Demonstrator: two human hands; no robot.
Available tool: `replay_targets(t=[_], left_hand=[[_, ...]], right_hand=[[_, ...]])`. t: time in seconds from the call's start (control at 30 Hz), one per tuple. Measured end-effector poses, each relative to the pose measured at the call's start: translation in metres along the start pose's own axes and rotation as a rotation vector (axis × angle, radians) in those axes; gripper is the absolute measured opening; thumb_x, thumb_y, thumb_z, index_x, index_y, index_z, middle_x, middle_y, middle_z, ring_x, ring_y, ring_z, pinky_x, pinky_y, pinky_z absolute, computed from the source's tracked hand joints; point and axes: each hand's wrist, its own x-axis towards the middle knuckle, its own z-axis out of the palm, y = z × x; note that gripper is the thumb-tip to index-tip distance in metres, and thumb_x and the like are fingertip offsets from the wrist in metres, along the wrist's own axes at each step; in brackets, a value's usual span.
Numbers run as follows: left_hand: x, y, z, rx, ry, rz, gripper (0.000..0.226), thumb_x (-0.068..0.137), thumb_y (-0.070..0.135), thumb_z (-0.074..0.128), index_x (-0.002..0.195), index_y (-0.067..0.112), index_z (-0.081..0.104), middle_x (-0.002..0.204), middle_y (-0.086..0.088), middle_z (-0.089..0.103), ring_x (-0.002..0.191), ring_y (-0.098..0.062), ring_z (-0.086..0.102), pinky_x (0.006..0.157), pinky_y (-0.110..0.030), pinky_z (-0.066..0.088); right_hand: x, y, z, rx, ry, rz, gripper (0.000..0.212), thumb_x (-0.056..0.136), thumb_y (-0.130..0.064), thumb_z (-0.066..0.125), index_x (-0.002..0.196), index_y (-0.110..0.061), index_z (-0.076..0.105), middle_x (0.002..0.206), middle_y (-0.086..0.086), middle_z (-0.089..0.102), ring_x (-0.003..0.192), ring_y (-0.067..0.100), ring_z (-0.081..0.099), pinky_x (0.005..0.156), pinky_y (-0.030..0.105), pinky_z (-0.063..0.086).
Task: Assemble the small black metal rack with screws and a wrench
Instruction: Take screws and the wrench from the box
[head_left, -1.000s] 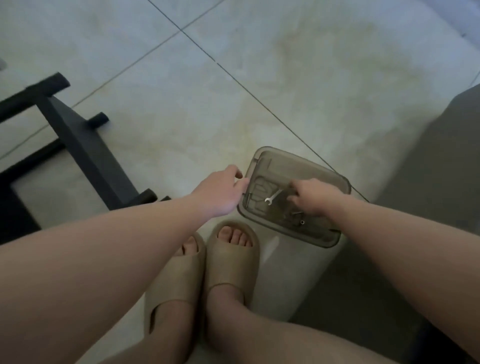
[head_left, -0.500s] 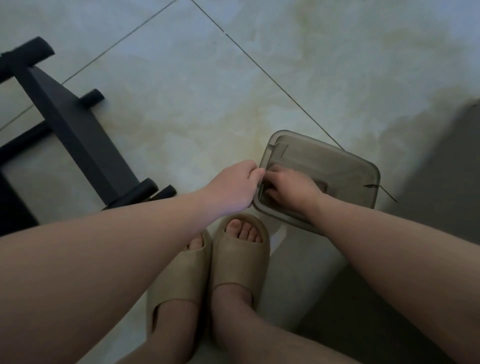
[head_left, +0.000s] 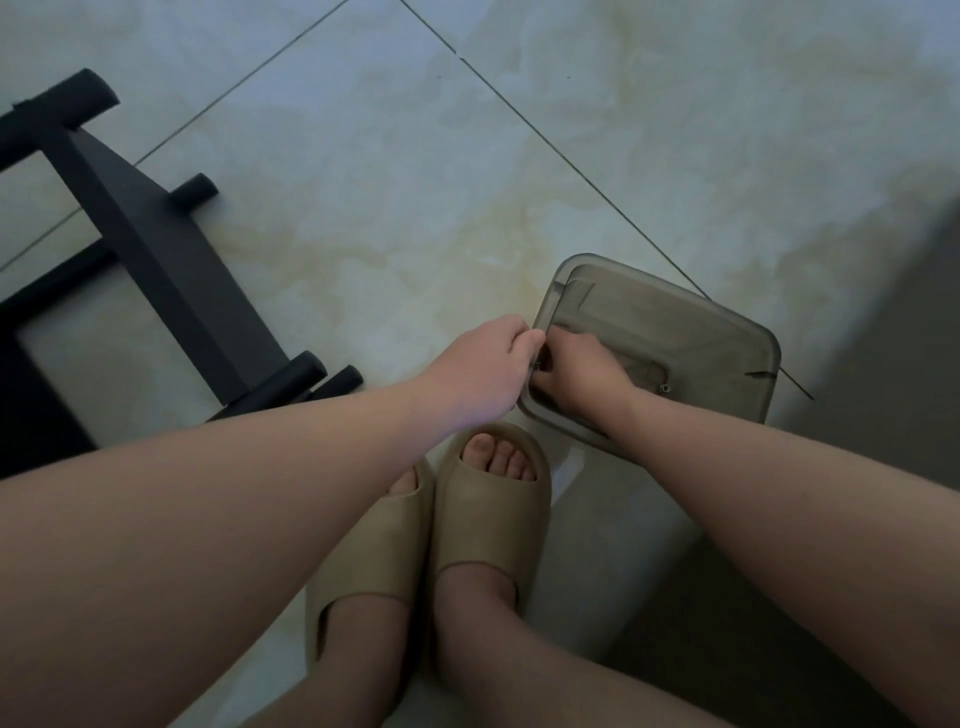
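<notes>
A translucent grey plastic box (head_left: 727, 322) sits on the tiled floor in front of my feet. My left hand (head_left: 483, 369) grips its left rim. My right hand (head_left: 582, 369) is inside the box, fingers curled down against the left wall. A small metal tip, which looks like the end of the wrench (head_left: 540, 364), shows at the fingertips. The rest of the wrench is hidden under the hand. One small screw (head_left: 664, 387) lies loose on the box bottom to the right of my wrist. The black metal rack (head_left: 156, 249) lies on the floor at the left.
My feet in beige slides (head_left: 488, 499) stand just below the box. A dark grey surface (head_left: 883, 415) fills the right edge. Pale floor tiles stretch beyond the box and the rack.
My right hand has moved from the middle of the box to its left wall and curled over where the wrench lay. The view has shifted, and my left hand stays on the rim.
</notes>
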Motion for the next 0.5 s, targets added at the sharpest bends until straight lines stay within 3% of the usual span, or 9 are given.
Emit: replay_targets(t=[0.13,0.23,0.37,0.5], left_hand=[[0.001,0.001,0.000,0.011,-0.001,-0.007,0.034,0.107,0.031,0.039,0.079,0.013,0.048,0.073,-0.008,0.057,0.083,-0.036,0.061,0.079,-0.045,0.048],[0.000,0.003,-0.002,0.035,-0.012,-0.051,0.035,0.106,0.036,0.038,0.083,0.012,0.050,0.079,-0.009,0.062,0.086,-0.036,0.063,0.081,-0.044,0.049],[-0.017,0.015,-0.014,0.160,-0.052,-0.222,0.048,0.103,0.055,0.032,0.112,0.011,0.051,0.110,-0.014,0.066,0.103,-0.035,0.062,0.079,-0.039,0.042],[-0.059,0.045,-0.048,0.467,-0.150,-0.192,0.052,0.104,0.049,0.038,0.137,0.009,0.045,0.134,-0.015,0.058,0.119,-0.033,0.054,0.084,-0.034,0.037]], right_hand=[[-0.001,-0.003,-0.001,0.027,0.012,0.028,0.015,0.085,-0.015,0.058,0.085,-0.020,0.043,0.101,0.019,0.067,0.093,0.040,0.062,0.069,0.036,0.044],[-0.007,-0.002,-0.012,0.024,0.005,0.041,0.008,0.085,-0.014,0.057,0.091,-0.016,0.054,0.101,0.019,0.068,0.094,0.039,0.063,0.071,0.035,0.046],[-0.029,-0.007,-0.044,-0.034,0.024,0.033,0.015,0.089,-0.012,0.055,0.101,-0.012,0.066,0.104,0.016,0.070,0.098,0.036,0.065,0.081,0.040,0.055],[-0.065,-0.029,-0.101,-0.053,0.104,-0.020,0.010,0.094,-0.015,0.055,0.099,-0.015,0.064,0.105,0.011,0.069,0.091,0.033,0.066,0.078,0.036,0.054]])
